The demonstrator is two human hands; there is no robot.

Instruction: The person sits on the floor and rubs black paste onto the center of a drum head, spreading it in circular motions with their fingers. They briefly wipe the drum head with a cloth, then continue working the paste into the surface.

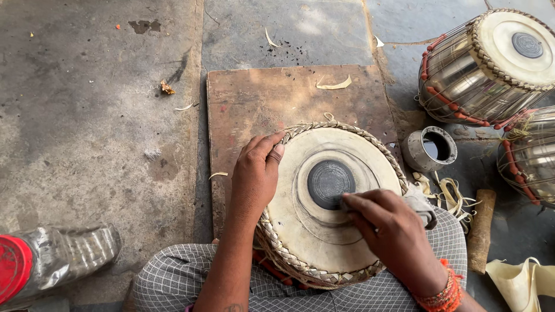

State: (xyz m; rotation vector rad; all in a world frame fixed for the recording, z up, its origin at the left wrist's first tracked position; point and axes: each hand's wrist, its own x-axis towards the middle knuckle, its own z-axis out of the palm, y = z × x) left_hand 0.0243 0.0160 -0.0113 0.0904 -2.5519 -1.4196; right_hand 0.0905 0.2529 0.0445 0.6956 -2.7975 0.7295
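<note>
Two hands on drum (324, 231) resting in lap, over wooden board (260, 98) on stone floor (87, 115). Far left: crumpled plastic bottle (63, 254), red cap. Left hand (257, 173) cupped over braided rim, steadying, fingers curled on edge. Right hand (387, 228) pinching grey cloth (419, 205) against black centre patch (329, 184). Further right: small metal ring (429, 149), metal-bodied drum (485, 63), second drum (529, 156) at frame edge.
</note>
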